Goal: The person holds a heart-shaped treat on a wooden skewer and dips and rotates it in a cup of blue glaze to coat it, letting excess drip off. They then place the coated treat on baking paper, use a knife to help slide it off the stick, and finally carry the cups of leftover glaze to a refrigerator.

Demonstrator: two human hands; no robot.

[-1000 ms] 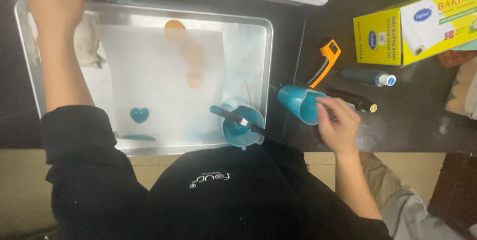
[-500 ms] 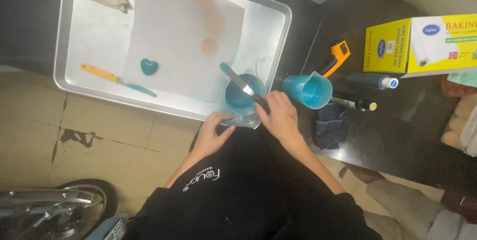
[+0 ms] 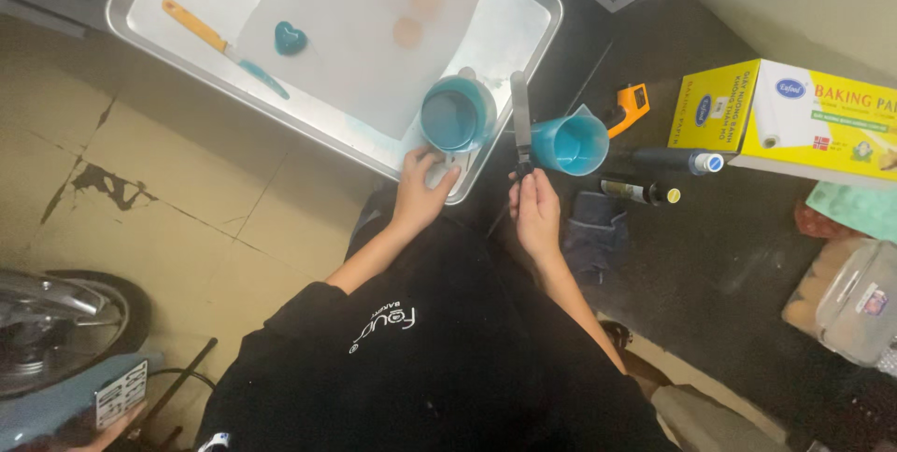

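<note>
My left hand grips the handle side of a clear cup of blue liquid that stands in the near right corner of a metal tray. My right hand holds a palette knife by its black handle, blade pointing up between that cup and a blue plastic jug on the dark table. White paper lines the tray. A blue heart shape and an orange-handled tool lie on it.
An orange handheld thermometer, a dark pen-like bottle and a capped tube lie right of the jug. A yellow box of baking paper sits further right. A dark cloth lies by my right wrist. Tiled floor is to the left.
My right hand has lifted the palette knife out of the clear cup and holds it upright beside it. My left hand stays on the cup. The view has shifted.
</note>
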